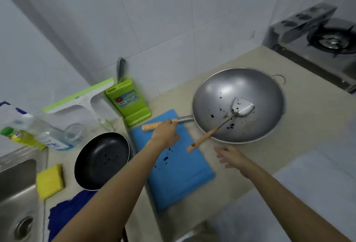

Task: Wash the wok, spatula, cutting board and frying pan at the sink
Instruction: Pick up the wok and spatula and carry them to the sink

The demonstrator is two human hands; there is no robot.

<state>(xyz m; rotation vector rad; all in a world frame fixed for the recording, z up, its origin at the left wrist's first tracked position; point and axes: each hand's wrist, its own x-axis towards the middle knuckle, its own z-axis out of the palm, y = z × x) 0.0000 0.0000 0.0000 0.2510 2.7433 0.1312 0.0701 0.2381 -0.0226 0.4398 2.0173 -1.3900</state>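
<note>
A grey steel wok (248,91) with dark spots sits on the beige counter, its wooden handle (152,126) lying over the blue cutting board (179,172). A metal spatula (241,107) with a wooden handle lies inside the wok, its handle end sticking out over the rim. My left hand (165,133) reaches onto the wok's handle, fingers over it. With fingers spread, my right hand (229,157) hovers near the spatula's handle end and holds nothing. A black frying pan (102,160) rests left of the board. The steel sink (17,193) is at far left.
A yellow sponge (50,181) lies by the sink and a blue cloth (67,214) below the pan. Dish soap bottles (28,134), a glass (74,132), a green knife block (129,101) and a squeegee (81,99) stand at the back. A gas stove (331,39) is far right.
</note>
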